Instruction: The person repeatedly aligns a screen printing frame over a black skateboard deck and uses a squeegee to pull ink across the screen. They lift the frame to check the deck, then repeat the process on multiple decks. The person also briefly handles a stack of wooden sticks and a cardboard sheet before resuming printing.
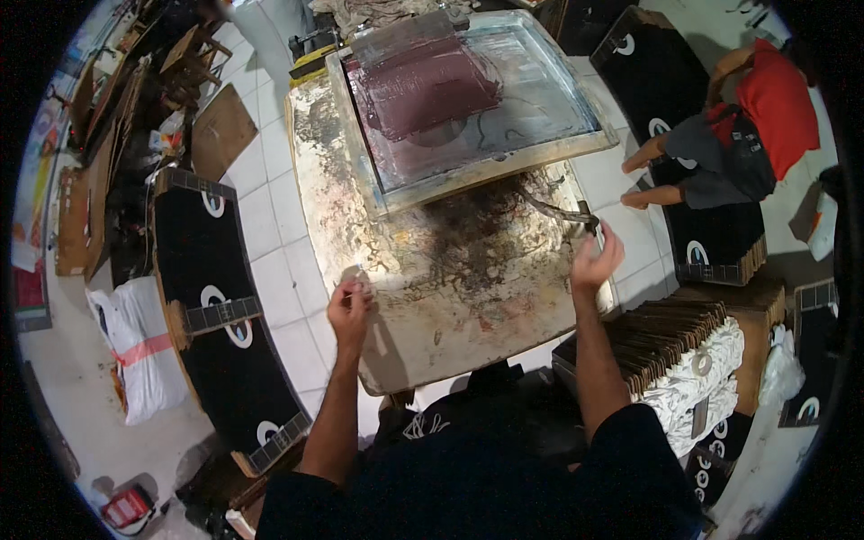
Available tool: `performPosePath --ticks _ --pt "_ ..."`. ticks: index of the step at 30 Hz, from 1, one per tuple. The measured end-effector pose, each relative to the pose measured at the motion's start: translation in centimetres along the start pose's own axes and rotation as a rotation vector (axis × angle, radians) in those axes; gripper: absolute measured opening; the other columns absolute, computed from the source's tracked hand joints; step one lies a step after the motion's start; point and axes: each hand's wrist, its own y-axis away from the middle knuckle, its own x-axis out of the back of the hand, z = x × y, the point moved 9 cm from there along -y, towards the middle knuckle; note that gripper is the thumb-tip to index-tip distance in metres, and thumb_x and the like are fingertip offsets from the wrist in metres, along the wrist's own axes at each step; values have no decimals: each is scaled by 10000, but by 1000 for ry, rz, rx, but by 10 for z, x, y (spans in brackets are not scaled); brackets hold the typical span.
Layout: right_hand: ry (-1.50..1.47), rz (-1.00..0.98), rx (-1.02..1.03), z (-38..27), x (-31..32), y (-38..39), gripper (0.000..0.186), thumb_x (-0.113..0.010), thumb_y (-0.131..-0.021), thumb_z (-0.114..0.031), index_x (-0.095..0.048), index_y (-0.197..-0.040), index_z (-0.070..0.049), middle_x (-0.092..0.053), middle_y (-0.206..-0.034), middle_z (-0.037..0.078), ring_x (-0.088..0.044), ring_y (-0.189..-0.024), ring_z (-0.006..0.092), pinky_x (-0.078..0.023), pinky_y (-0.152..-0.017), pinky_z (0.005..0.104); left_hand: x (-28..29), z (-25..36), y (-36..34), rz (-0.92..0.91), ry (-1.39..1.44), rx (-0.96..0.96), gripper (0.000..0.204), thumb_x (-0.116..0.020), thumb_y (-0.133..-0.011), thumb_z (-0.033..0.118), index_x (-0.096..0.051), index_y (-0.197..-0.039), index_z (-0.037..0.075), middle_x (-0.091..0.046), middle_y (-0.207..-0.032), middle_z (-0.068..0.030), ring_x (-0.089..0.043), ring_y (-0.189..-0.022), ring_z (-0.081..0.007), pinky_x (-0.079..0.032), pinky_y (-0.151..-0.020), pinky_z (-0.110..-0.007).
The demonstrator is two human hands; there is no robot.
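Note:
My left hand (349,306) is above the left near edge of a stained, pale printing board (477,315). Its fingers are pinched together, and whatever may be between them is too small to make out. At the board's right edge my right hand (598,259) has its fingers raised and partly apart, next to the dark end of a curved metal bar (558,211). Beyond both hands a wood-framed printing screen (490,171) is tilted up over the board. Dark maroon ink (432,90) covers its left part, and a wide squeegee (405,40) lies at its far left end.
Black printed panels on long racks stand left (202,261) and right (657,81). Stacked boards with white cloth (688,360) are close to my right arm. A person in a red shirt (778,103) bends over the right rack. A white sack (139,351) lies at the left.

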Motion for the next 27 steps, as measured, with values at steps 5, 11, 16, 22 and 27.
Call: performPosePath --ticks 5,11,16,22,27 --pt "-95 -183 148 -45 -71 -67 442 -688 -840 -99 -665 -1278 -50 -640 -1138 163 -566 -1102 376 -432 -984 479 -65 18 -6 40 -67 107 341 -642 -1048 239 -620 -1300 10 -689 -1078 -98 -719 -843 -177 -594 -703 -307" --pt "-43 -742 44 -65 -173 -20 527 -765 -822 -243 -649 -1252 39 -602 -1108 228 -555 -1097 430 -465 -948 545 -121 20 -69 46 459 344 530 -512 -1088 455 -541 -1337 -12 -685 -1139 -138 -694 -1026 -274 -561 -825 -395" --pt "-41 -699 89 -59 -186 -17 483 -737 -838 -232 -648 -1200 76 -586 -1075 235 -539 -1097 439 -464 -936 557 -128 -1 -96 261 567 375 701 -439 -1046 660 -572 -1316 27 -676 -1117 -108 -667 -976 -271 -463 -937 -419" --pt "-165 -785 75 -48 -176 -35 486 -793 -853 -270 -679 -1218 30 -651 -1099 210 -610 -1098 385 -499 -961 483 -139 1 -97 252 677 333 729 -483 -1011 699 -569 -1323 46 -664 -1103 -96 -649 -1037 -227 -490 -841 -380" --pt "-250 -424 -235 51 -111 -68 303 -755 -935 -233 -740 -1170 -43 -738 -1102 130 -702 -1010 271 -550 -911 386 -137 6 -92 484 452 330 924 -445 -1007 717 -309 -1617 35 -363 -1635 -166 -395 -1452 -315 -298 -1220 -434"
